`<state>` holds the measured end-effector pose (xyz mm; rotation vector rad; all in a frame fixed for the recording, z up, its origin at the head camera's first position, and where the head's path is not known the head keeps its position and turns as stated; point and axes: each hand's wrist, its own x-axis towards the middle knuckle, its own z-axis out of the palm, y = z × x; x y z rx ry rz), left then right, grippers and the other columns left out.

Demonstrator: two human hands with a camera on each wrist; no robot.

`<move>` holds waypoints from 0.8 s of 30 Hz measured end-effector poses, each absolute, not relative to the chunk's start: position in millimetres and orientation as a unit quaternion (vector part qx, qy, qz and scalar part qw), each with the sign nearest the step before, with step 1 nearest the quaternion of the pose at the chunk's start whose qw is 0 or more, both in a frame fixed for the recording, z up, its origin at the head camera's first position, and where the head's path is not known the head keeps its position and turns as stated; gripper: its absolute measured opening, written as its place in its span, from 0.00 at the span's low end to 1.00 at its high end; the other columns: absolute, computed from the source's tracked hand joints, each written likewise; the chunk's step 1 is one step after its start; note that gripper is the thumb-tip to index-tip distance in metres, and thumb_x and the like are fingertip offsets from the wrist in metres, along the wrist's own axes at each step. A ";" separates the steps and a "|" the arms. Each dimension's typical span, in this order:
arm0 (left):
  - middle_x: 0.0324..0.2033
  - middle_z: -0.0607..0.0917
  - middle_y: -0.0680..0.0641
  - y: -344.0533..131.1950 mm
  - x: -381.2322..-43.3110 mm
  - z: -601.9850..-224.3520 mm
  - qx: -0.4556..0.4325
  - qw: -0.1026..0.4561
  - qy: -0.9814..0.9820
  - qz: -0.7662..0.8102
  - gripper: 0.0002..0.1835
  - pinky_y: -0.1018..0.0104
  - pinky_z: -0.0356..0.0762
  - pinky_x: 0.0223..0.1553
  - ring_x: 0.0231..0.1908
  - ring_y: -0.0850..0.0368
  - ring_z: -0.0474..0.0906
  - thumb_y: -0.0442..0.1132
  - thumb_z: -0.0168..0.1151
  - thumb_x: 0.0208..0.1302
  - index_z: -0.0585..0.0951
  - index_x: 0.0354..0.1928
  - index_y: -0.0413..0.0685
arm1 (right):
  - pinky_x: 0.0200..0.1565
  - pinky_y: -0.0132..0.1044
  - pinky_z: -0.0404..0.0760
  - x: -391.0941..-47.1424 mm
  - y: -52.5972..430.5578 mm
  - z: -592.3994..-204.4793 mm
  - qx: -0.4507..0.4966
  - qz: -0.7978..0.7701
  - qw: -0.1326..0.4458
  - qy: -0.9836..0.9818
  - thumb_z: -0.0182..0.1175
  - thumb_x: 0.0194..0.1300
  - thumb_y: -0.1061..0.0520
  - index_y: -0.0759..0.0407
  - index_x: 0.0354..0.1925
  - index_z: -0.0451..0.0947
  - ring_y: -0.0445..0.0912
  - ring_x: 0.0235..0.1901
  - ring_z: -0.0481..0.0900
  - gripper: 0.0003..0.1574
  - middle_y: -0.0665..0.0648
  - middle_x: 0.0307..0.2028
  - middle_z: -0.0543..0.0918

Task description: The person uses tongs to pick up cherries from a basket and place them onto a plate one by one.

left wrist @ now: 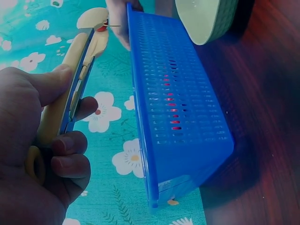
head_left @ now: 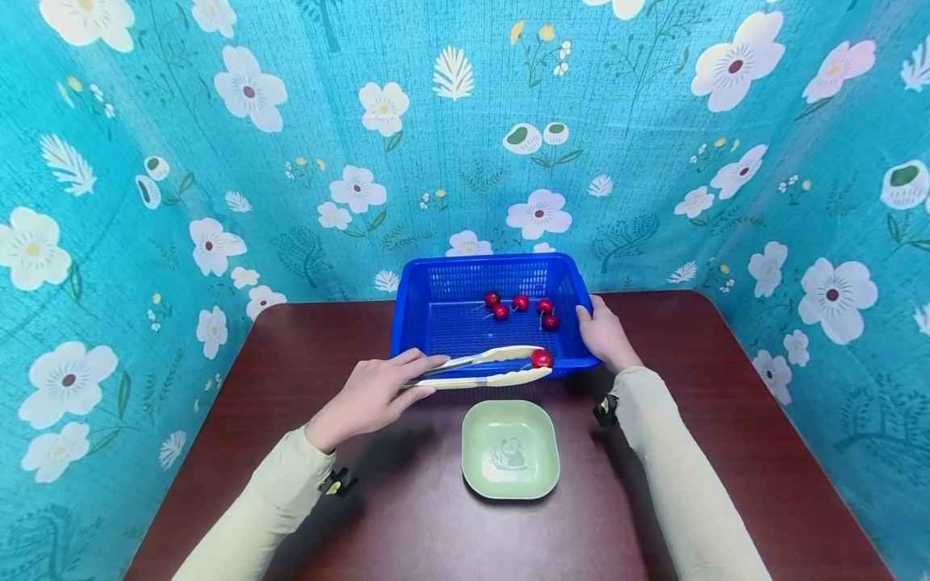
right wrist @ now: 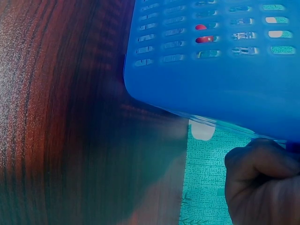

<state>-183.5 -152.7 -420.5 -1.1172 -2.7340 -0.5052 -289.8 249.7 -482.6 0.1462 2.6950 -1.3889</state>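
My left hand [head_left: 374, 397] grips a pair of tongs [head_left: 465, 382] with cream tips, the thumb on one arm and the fingers round the other. Between the tips a red cherry [head_left: 541, 359] is held above the front rim of the blue basket [head_left: 436, 262]. In the left wrist view the tongs [left wrist: 63, 89] slant upward beside the basket [left wrist: 183, 84], with the cherry partly hidden by the tips. My right hand [head_left: 606, 332] holds the basket's right rim. Several cherries [head_left: 500, 311] with stems lie inside the basket, toward its right half.
A pale green square bowl [head_left: 511, 489] with a panda print stands on the dark wooden table [head_left: 407, 516], just in front of the basket. Behind the table hangs a turquoise flowered cloth [head_left: 305, 177], close to the basket's back and also at both sides.
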 end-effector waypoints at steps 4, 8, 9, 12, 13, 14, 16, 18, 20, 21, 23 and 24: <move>0.44 0.84 0.59 -153.7 -181.6 -423.1 -0.380 0.075 -0.907 -0.164 0.24 0.71 0.66 0.25 0.24 0.69 0.70 0.51 0.62 0.74 0.78 0.70 0.64 | 0.65 0.70 0.69 -289.6 249.0 -482.9 0.049 -0.459 0.054 0.886 0.35 0.86 0.45 0.63 0.82 0.44 0.73 0.68 0.70 0.38 0.74 0.74 0.63; 0.46 0.85 0.58 -154.0 -178.5 -428.0 -0.382 0.059 -0.907 -0.164 0.24 0.72 0.65 0.25 0.24 0.70 0.69 0.53 0.60 0.75 0.77 0.70 0.64 | 0.65 0.71 0.68 -289.3 248.7 -480.9 0.051 -0.459 0.057 0.885 0.35 0.86 0.45 0.63 0.82 0.44 0.73 0.69 0.68 0.38 0.74 0.75 0.62; 0.46 0.85 0.58 -153.9 -177.9 -429.2 -0.383 0.057 -0.907 -0.163 0.24 0.72 0.65 0.24 0.24 0.70 0.69 0.54 0.59 0.76 0.77 0.71 0.64 | 0.66 0.70 0.68 -289.8 248.7 -480.5 0.051 -0.458 0.056 0.886 0.35 0.86 0.45 0.63 0.82 0.44 0.73 0.70 0.68 0.38 0.74 0.75 0.62; 0.46 0.85 0.56 -152.8 -175.1 -432.7 -0.385 0.052 -0.907 -0.163 0.24 0.73 0.65 0.24 0.23 0.70 0.69 0.54 0.59 0.76 0.77 0.71 0.63 | 0.65 0.70 0.68 -289.8 248.8 -480.7 0.051 -0.460 0.056 0.885 0.36 0.86 0.46 0.63 0.82 0.44 0.73 0.70 0.68 0.38 0.73 0.75 0.63; 0.47 0.85 0.56 -152.2 -174.3 -433.4 -0.387 0.053 -0.906 -0.164 0.24 0.73 0.65 0.24 0.23 0.69 0.69 0.53 0.59 0.76 0.77 0.71 0.63 | 0.65 0.70 0.68 -289.7 248.7 -480.9 0.051 -0.461 0.055 0.884 0.36 0.86 0.46 0.63 0.82 0.44 0.73 0.70 0.68 0.38 0.73 0.75 0.63; 0.47 0.85 0.57 -151.7 -173.4 -434.1 -0.388 0.054 -0.905 -0.165 0.24 0.73 0.65 0.24 0.23 0.69 0.70 0.53 0.60 0.76 0.77 0.71 0.63 | 0.65 0.70 0.69 -289.6 248.8 -481.2 0.051 -0.461 0.054 0.884 0.36 0.86 0.46 0.63 0.82 0.44 0.72 0.69 0.69 0.38 0.73 0.75 0.63; 0.47 0.85 0.57 -150.8 -172.2 -435.2 -0.390 0.055 -0.904 -0.167 0.24 0.73 0.65 0.24 0.24 0.68 0.72 0.52 0.61 0.75 0.77 0.71 0.64 | 0.65 0.70 0.69 -289.6 248.7 -481.4 0.052 -0.462 0.053 0.884 0.36 0.86 0.46 0.63 0.82 0.44 0.72 0.69 0.69 0.38 0.73 0.75 0.63; 0.48 0.86 0.56 -150.3 -171.4 -436.7 -0.394 0.054 -0.902 -0.168 0.25 0.73 0.65 0.25 0.25 0.67 0.73 0.52 0.61 0.75 0.76 0.71 0.64 | 0.65 0.70 0.69 -289.9 248.6 -481.1 0.053 -0.462 0.054 0.884 0.36 0.86 0.46 0.63 0.81 0.45 0.72 0.69 0.69 0.38 0.73 0.75 0.64; 0.49 0.86 0.56 -150.3 -170.3 -438.6 -0.396 0.051 -0.901 -0.169 0.25 0.73 0.66 0.25 0.25 0.67 0.75 0.52 0.61 0.75 0.76 0.71 0.64 | 0.65 0.70 0.69 -289.8 248.4 -480.7 0.054 -0.462 0.055 0.884 0.36 0.86 0.46 0.63 0.81 0.45 0.72 0.69 0.69 0.37 0.73 0.75 0.63; 0.49 0.86 0.56 -150.4 -169.9 -439.7 -0.397 0.049 -0.901 -0.170 0.25 0.72 0.66 0.25 0.25 0.66 0.75 0.52 0.61 0.75 0.76 0.71 0.65 | 0.66 0.70 0.68 -289.7 248.1 -480.6 0.054 -0.462 0.056 0.884 0.36 0.86 0.46 0.62 0.81 0.45 0.72 0.69 0.69 0.37 0.73 0.75 0.63; 0.48 0.85 0.57 -150.5 -169.5 -442.7 -0.398 0.047 -0.901 -0.169 0.25 0.73 0.66 0.26 0.26 0.66 0.75 0.53 0.60 0.75 0.76 0.71 0.66 | 0.66 0.70 0.68 -289.5 247.6 -480.2 0.054 -0.462 0.056 0.884 0.36 0.86 0.45 0.62 0.81 0.45 0.72 0.69 0.69 0.38 0.73 0.75 0.63; 0.48 0.85 0.58 -150.6 -169.3 -444.0 -0.398 0.047 -0.900 -0.169 0.24 0.73 0.66 0.26 0.26 0.67 0.75 0.53 0.60 0.76 0.76 0.71 0.67 | 0.66 0.70 0.68 -289.4 247.4 -480.0 0.054 -0.462 0.056 0.884 0.35 0.86 0.45 0.62 0.82 0.45 0.72 0.69 0.68 0.38 0.73 0.75 0.63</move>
